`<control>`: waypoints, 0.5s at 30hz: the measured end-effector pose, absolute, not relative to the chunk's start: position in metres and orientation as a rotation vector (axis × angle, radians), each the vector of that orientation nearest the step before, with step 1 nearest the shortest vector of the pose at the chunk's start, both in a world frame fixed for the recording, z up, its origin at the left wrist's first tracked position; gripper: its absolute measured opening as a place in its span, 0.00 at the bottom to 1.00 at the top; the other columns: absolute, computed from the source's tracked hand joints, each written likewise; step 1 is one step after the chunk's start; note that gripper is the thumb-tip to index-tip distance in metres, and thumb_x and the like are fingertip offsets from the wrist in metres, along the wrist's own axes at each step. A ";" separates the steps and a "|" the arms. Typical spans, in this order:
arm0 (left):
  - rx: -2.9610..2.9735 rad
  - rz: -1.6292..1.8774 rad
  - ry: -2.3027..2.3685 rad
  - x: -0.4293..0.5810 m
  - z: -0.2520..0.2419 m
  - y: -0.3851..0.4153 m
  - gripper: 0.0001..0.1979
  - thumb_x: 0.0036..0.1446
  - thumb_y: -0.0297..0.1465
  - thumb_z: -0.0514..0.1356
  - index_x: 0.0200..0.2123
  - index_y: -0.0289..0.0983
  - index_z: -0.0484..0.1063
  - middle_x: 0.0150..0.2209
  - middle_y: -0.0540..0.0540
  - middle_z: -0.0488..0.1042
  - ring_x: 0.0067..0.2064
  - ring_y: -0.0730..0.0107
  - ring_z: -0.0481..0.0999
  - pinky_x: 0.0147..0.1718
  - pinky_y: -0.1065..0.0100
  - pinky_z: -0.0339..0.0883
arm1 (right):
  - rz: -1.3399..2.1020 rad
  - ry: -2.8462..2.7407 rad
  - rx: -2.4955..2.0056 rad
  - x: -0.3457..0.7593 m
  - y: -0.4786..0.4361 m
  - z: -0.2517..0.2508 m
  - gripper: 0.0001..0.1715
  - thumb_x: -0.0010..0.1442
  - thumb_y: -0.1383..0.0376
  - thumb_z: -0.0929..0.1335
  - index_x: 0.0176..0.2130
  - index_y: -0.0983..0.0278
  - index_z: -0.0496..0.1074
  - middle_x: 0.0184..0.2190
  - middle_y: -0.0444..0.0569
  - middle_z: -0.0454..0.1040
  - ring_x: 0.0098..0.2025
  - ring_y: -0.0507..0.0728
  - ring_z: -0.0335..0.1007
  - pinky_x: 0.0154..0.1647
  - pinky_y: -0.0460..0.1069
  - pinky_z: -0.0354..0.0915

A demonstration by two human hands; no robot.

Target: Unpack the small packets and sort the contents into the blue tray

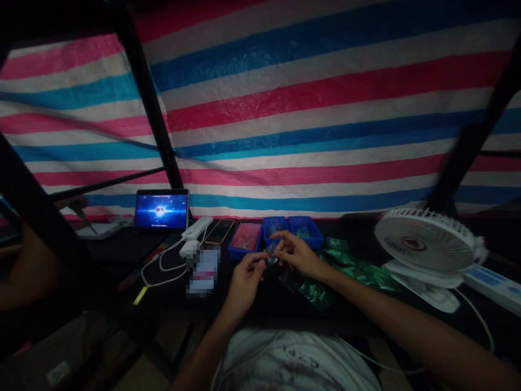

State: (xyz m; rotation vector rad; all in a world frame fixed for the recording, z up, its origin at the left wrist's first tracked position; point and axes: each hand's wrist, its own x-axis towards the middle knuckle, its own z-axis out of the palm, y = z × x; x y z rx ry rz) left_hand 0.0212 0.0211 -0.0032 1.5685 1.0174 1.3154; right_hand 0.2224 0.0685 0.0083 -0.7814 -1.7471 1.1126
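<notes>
My left hand and my right hand meet above the dark table, fingers bent in a pinch. Between them is a small shiny clear packet, its contents too dark and small to make out. Just beyond my hands stand blue bins: one holds pink packets, another blue bin holds greenish pieces, and a third is partly covered by my right hand. Below my right wrist lie a small black packet and a green packet.
More green packets spread toward a white fan at the right. On the left are a phone, a white power strip with cables, and a lit tablet. Another person's arm shows at far left, behind a dark post.
</notes>
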 end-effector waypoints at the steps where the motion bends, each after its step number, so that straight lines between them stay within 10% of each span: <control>1: 1.572 1.313 1.020 0.021 -0.003 0.021 0.16 0.61 0.40 0.61 0.46 0.37 0.78 0.44 0.41 0.79 0.41 0.63 0.78 0.32 0.70 0.71 | 1.099 -1.763 -0.791 0.223 0.069 0.008 0.24 0.61 0.54 0.72 0.53 0.60 0.67 0.33 0.43 0.70 0.27 0.52 0.72 0.14 0.40 0.60; 15: 1.482 1.291 1.004 0.021 -0.008 0.022 0.18 0.62 0.41 0.62 0.50 0.38 0.73 0.47 0.39 0.78 0.41 0.63 0.78 0.32 0.70 0.70 | 0.364 -1.802 -0.961 0.236 0.073 0.020 0.14 0.67 0.55 0.68 0.41 0.61 0.79 0.27 0.45 0.67 0.29 0.56 0.63 0.32 0.50 0.60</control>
